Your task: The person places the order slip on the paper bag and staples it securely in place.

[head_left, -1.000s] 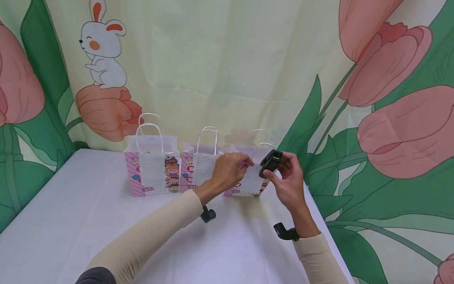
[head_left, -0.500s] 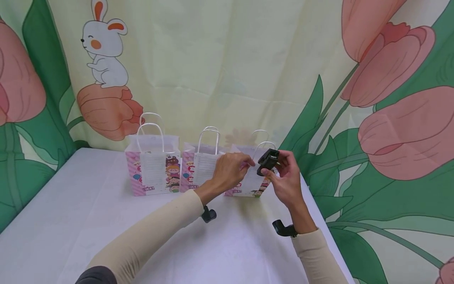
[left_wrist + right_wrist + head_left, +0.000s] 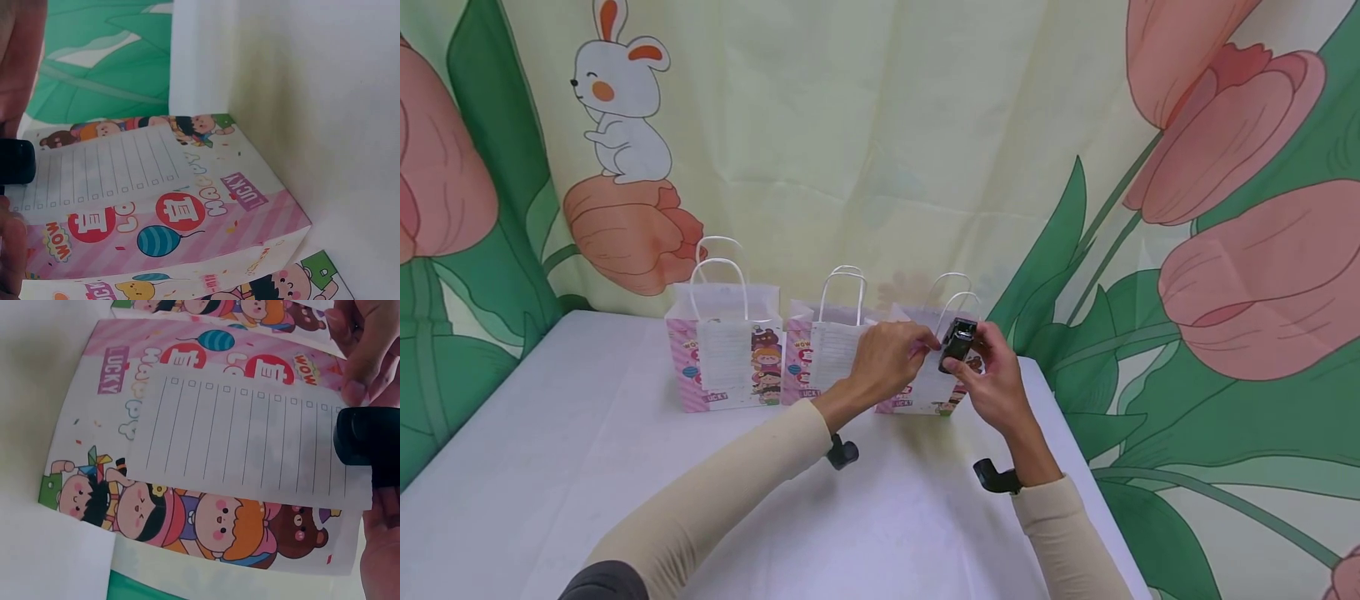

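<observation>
My right hand (image 3: 996, 383) grips a small black stapler (image 3: 958, 343) between thumb and fingers, its nose over the upper edge of a lined checklist sheet (image 3: 250, 437). The sheet lies against the front of the rightmost paper gift bag (image 3: 112, 372), which is printed with cartoon figures. At that bag's top edge, my left hand (image 3: 883, 362) pinches the paper with thumb and fingers. In the left wrist view, the stapler's black end (image 3: 17, 161) overlaps the sheet beside the left fingers. The fingertips' exact hold on the rim is partly hidden.
To the left stand two similar bags, the middle bag (image 3: 797, 358) and the left bag (image 3: 681, 358), each with a lined sheet on its front and white twisted handles. All stand on a white-covered table (image 3: 880, 533) before a printed tulip curtain (image 3: 880, 150).
My right hand has moved left with the stapler, tilting it more upright and bringing it over the sheet's top edge. The left hand has kept its pinch in nearly the same place.
</observation>
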Tool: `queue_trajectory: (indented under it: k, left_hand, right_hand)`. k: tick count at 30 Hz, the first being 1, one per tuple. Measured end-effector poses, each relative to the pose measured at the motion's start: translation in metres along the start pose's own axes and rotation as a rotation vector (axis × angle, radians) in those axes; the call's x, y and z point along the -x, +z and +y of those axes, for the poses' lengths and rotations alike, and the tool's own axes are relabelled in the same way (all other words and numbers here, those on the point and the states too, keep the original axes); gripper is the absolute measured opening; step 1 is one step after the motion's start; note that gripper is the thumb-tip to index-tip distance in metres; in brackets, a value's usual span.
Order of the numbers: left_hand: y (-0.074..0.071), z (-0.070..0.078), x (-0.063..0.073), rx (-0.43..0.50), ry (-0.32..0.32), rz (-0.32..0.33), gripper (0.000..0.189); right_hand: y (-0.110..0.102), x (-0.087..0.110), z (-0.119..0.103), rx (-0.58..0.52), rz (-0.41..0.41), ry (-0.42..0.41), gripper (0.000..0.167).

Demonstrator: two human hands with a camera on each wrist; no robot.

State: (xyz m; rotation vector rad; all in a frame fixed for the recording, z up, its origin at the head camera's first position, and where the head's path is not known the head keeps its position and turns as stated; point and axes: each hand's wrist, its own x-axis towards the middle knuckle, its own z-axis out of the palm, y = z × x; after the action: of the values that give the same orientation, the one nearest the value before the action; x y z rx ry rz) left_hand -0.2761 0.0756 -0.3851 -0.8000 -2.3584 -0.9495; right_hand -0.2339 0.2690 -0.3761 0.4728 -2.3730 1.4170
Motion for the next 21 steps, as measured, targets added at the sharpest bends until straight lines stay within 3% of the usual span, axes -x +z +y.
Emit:
queue_trajectory:
  k: [10, 21]
  left_hand:
    - [0.000, -0.001, 0.000, 0.017, 0.001, 0.000, 0.012]
    - [0.001, 0.000, 0.000, 0.042, -0.028, 0.005, 0.009]
  right_hand:
    - [-0.004, -0.001, 0.000, 0.060, -0.040, -0.005, 0.054]
    - [0.006, -0.001, -0.001, 0.036, 0.090, -0.026, 0.049]
